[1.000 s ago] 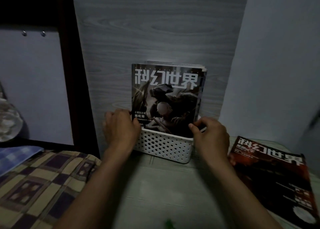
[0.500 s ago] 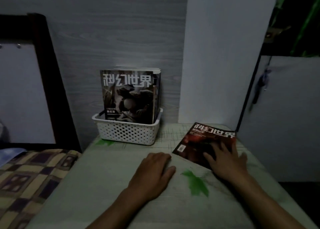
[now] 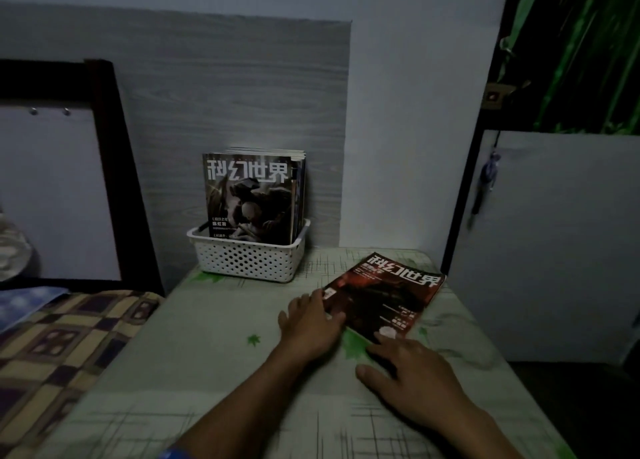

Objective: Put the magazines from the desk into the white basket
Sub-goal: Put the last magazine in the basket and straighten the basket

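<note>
A red-and-black magazine [image 3: 388, 295] with large white title characters lies flat on the desk [image 3: 207, 372], turned at an angle near the right edge, well apart from the white basket [image 3: 247, 259] at the back left corner. The basket, perforated and pushed near the wood-grain wall panel [image 3: 225, 105], holds a stack of magazines [image 3: 251, 198] standing upright. The left hand [image 3: 310, 323] rests palm down, fingers spread, fingertips on the magazine's near left corner, gripping nothing. The right hand [image 3: 412, 375] lies open and flat just before its near edge, index finger touching it. The desk's cloth between hands and basket lies bare; a patterned bed cover [image 3: 52, 340] borders the left.
</note>
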{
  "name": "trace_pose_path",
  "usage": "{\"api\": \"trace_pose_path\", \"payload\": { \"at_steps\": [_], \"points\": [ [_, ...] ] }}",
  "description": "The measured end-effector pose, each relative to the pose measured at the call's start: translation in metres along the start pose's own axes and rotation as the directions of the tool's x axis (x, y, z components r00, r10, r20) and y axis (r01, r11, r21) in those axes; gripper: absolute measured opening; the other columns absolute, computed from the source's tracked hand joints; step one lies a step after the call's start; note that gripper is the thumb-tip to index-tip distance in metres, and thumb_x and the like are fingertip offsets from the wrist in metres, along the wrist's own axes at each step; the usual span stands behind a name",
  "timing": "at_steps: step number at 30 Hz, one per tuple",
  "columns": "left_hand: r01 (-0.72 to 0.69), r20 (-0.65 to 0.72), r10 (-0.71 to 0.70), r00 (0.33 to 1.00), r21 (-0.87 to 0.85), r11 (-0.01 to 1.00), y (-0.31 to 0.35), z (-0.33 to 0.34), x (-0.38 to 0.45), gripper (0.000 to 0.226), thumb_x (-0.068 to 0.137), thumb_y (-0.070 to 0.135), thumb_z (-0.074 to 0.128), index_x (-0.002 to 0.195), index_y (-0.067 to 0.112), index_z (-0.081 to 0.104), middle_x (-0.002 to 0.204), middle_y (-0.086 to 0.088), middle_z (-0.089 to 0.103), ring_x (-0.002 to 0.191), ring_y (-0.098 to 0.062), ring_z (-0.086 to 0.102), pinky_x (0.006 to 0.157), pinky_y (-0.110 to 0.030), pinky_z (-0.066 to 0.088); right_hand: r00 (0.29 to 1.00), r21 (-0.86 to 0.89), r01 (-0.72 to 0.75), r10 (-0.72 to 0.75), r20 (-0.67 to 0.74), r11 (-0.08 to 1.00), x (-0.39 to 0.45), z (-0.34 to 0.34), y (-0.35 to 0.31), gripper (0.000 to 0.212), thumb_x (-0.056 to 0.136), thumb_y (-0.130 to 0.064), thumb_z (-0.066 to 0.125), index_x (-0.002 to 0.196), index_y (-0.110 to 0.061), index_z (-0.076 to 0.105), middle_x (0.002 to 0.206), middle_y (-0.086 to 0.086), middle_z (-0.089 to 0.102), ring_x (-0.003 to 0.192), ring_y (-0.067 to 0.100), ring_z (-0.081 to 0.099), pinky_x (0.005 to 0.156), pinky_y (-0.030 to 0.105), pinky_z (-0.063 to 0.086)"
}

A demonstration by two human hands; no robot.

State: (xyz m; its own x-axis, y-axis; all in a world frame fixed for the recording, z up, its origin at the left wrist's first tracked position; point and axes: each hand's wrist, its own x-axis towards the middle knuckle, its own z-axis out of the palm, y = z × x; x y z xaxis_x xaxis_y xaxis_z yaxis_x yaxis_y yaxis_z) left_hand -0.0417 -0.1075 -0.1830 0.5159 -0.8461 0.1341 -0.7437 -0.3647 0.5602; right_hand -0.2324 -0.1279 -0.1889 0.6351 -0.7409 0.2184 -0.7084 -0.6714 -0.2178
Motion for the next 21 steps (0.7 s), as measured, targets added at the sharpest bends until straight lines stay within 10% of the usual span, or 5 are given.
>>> {"api": "trace_pose_path", "payload": {
  "at_steps": [4,8,14,18,21],
  "points": [
    [0.064,-0.011,-0.064,0.998,0.142,0.988,0.006,0.004,0.002,0.059,0.085,0.059,0.051,0.129,0.021,0.045,0.135,-0.01,0.054,0.124,-0.032,0.044,0.1,-0.046,0.033,0.983,0.305,-0.085,0.129,-0.127,0.949,-0.004,-0.008,0.007,0.025,0.089,-0.044,0.061,0.108,-0.033,0.073,0.114,-0.01,0.072,0.101,0.01,0.065,0.076,0.02,0.045],
    [0.217,0.062,-0.209,0.976,-0.152,0.964,0.012,0.002,0.01,0.048,0.079,0.064,0.06,0.107,0.028,0.046,0.119,-0.001,0.063,0.11,-0.025,0.056,0.092,-0.038,0.039,0.716,0.569,-0.426,0.646,-0.263,0.704,-0.003,-0.005,0.028,0.025,0.092,-0.024,0.057,0.116,-0.021,0.065,0.109,0.011,0.069,0.103,0.029,0.058,0.086,0.037,0.047],
    [0.202,0.104,-0.195,0.975,-0.06,0.978,0.04,0.015,0.009,0.039,0.081,0.053,0.062,0.095,0.018,0.055,0.11,-0.005,0.055,0.11,-0.028,0.054,0.092,-0.041,0.048,0.753,0.506,-0.445,0.615,-0.236,0.739,-0.001,-0.008,0.025,0.013,0.088,-0.021,0.059,0.094,-0.031,0.065,0.094,-0.007,0.072,0.095,0.022,0.06,0.089,0.038,0.046],
    [0.363,0.171,-0.32,0.932,-0.443,0.82,0.033,0.0,0.018,0.028,0.085,0.025,0.067,0.102,0.003,0.065,0.105,-0.013,0.07,0.095,-0.027,0.066,0.084,-0.036,0.055,0.711,0.642,-0.383,0.656,-0.254,0.664,-0.005,-0.005,0.03,0.013,0.083,-0.025,0.071,0.074,-0.029,0.064,0.071,-0.018,0.067,0.069,0.006,0.059,0.059,0.026,0.04],
    [0.344,0.281,-0.212,0.936,-0.599,0.723,0.017,-0.018,0.006,0.016,0.087,0.007,0.065,0.102,0.001,0.07,0.1,-0.016,0.074,0.082,-0.022,0.068,0.078,-0.03,0.055,0.712,0.755,-0.356,0.683,-0.163,0.551,0.001,-0.003,0.028,0.018,0.079,-0.023,0.076,0.09,-0.03,0.063,0.089,-0.008,0.073,0.082,0.019,0.067,0.066,0.031,0.046]
  ]
}}
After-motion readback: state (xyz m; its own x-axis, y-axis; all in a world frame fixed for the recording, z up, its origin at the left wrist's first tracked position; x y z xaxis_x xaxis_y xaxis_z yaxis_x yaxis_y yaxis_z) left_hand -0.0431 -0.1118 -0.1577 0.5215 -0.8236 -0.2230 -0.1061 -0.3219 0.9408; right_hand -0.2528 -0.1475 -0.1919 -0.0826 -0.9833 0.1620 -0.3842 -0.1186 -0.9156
